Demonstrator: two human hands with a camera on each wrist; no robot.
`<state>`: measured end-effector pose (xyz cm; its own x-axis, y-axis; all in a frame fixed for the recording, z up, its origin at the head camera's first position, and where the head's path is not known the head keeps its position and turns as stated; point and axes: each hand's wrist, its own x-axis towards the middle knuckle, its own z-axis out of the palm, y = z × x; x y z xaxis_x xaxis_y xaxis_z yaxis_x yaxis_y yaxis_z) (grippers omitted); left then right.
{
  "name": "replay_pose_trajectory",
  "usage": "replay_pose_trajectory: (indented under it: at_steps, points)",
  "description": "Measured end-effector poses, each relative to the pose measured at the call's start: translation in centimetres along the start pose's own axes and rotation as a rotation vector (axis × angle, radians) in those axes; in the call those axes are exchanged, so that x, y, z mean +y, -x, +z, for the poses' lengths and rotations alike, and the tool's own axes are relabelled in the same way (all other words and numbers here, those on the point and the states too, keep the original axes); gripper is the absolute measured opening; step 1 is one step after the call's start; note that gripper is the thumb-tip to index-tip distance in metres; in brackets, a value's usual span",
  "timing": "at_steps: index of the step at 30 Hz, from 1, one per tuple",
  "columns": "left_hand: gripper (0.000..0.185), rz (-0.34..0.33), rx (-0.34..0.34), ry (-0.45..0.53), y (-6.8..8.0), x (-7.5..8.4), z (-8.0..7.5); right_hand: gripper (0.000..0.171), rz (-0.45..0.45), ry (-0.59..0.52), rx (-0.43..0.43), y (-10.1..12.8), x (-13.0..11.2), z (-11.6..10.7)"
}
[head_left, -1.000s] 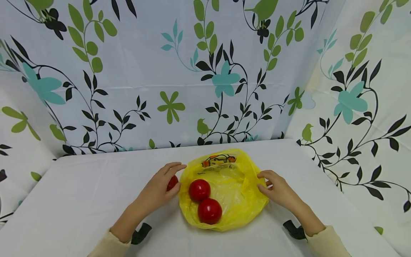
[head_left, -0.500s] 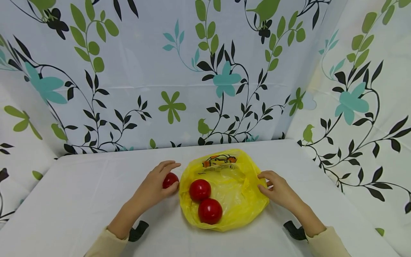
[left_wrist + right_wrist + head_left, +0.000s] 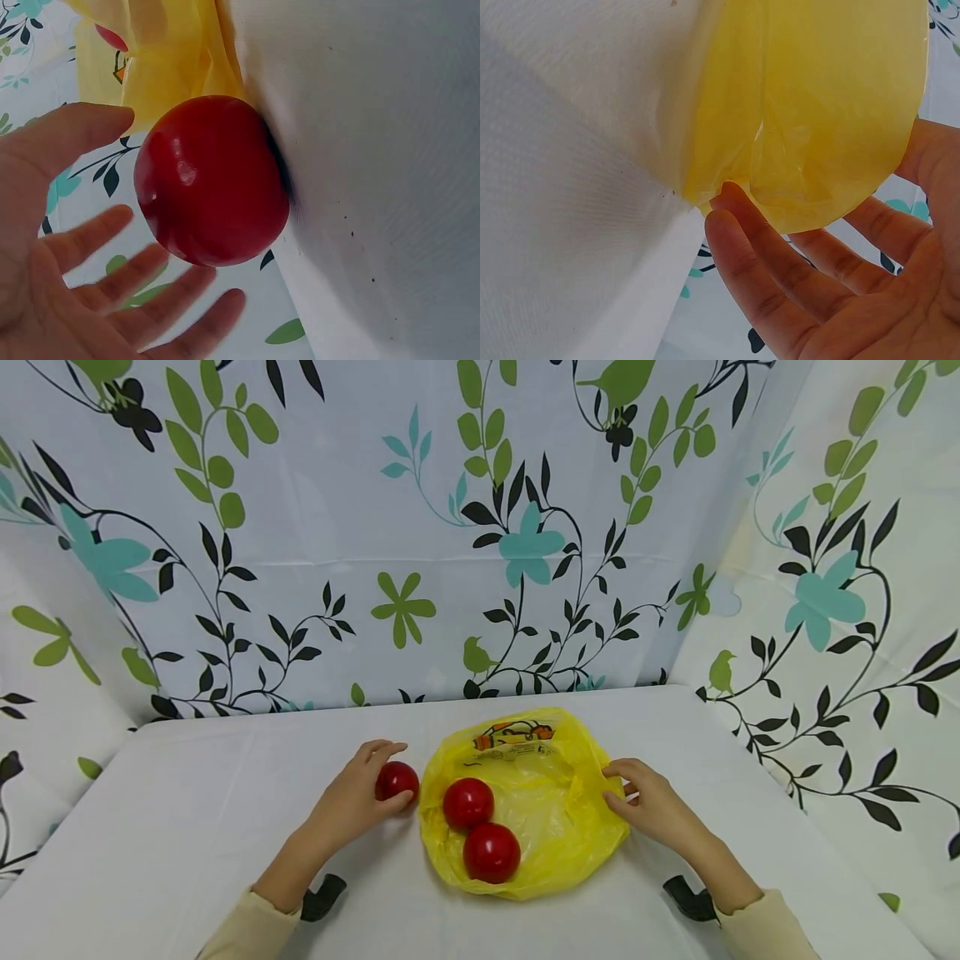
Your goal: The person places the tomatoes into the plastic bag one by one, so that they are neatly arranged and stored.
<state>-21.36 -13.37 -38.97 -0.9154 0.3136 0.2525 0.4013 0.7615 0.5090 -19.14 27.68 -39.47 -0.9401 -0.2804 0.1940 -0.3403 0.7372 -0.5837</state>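
Beside the left rim of a yellow plastic bag (image 3: 555,835) lies a shiny red ball-shaped fruit (image 3: 397,780); its exact kind is unclear. My left hand (image 3: 352,793) is around its near left side, fingers spread. In the left wrist view the fingertips stand close to the red fruit (image 3: 214,180), without a plain grip. Two similar red fruits (image 3: 468,803) (image 3: 491,853) sit in the left part of the bag's mouth. My right hand (image 3: 652,802) touches the bag's right edge, thumb and forefinger apart. The bag (image 3: 802,112) hides some of its fingertips in the right wrist view.
The white table (image 3: 225,827) carries the bag near its middle. Behind it hangs a leaf-patterned curtain (image 3: 322,535), with another stretch of patterned cloth (image 3: 847,710) at the right. Dark wrist mounts (image 3: 322,897) show below both wrists.
My left hand has drawn back slightly left from the bag, and more of the red fruit beside it shows. The right hand and the bag stay practically still.
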Motion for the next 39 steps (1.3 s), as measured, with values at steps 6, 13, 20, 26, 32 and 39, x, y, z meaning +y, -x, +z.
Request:
replay_pose_trajectory:
  at_steps: [6,13,20,26,32,39]
  points:
    - [0.066,-0.116,-0.057,0.090,0.0,-0.1,0.0,0.029,-0.013,0.000,0.003,0.0,0.0,0.0]
    - [0.067,-0.145,-0.075,0.146,-0.2,-0.3,0.3,0.029,-0.018,-0.003,0.005,0.0,0.0,0.0]
    - [0.066,-0.143,-0.077,0.151,-0.2,-0.6,0.8,0.028,-0.018,-0.003,0.002,0.0,-0.1,-0.1]
    - [0.067,-0.156,-0.082,0.148,-0.4,-0.9,1.1,0.028,-0.020,0.002,0.003,-0.1,-0.1,0.0]
    - [0.067,-0.155,-0.077,0.142,-0.4,-1.0,1.2,0.029,-0.020,0.000,0.002,-0.1,0.0,0.0]
    - [0.066,-0.137,-0.060,0.137,-0.4,-1.0,1.2,0.029,-0.015,-0.001,0.001,-0.1,0.0,0.1]
